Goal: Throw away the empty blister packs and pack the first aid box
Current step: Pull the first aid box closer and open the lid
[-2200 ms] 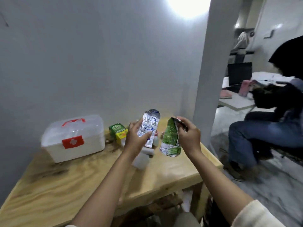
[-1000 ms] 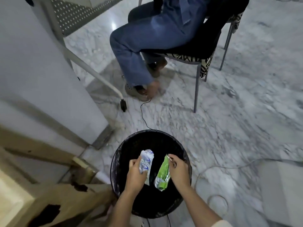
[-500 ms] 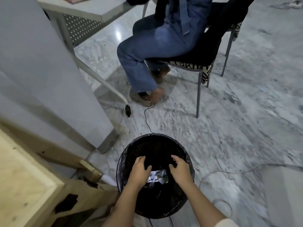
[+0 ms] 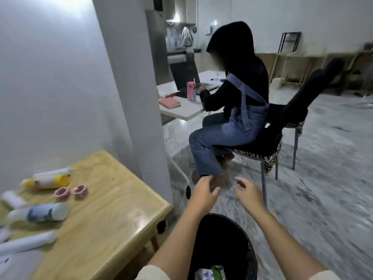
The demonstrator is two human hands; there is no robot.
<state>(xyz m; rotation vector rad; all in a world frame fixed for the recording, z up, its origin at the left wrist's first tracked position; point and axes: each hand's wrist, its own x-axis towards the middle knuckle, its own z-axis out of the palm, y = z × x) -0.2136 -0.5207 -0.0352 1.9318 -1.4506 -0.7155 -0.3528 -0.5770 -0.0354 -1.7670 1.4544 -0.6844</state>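
The black bin point(image 4: 220, 235) stands on the floor below my forearms, right of the wooden table point(image 4: 105, 219). Two blister packs lie at its bottom: a green one point(image 4: 218, 272) and a silver one point(image 4: 202, 274). My left hand point(image 4: 203, 191) and my right hand point(image 4: 249, 194) hover above the floor beyond the bin, both empty with fingers loosely spread. On the table's left part lie a white tube with a blue label point(image 4: 40, 213), a yellow-capped tube point(image 4: 49, 180), two pink tape rolls point(image 4: 71, 191) and more white tubes point(image 4: 26, 242). The first aid box is out of view.
A white pillar point(image 4: 131, 87) rises behind the table's right corner. A person in dark top and denim point(image 4: 234, 110) sits on a chair point(image 4: 280, 146) at a white desk point(image 4: 185, 110) with a laptop. Marble floor point(image 4: 323, 188) spreads to the right.
Both blister packs left my hands and dropped into the bin. My hands rose out of it, empty, and my view swung up from the bin toward the table and room.
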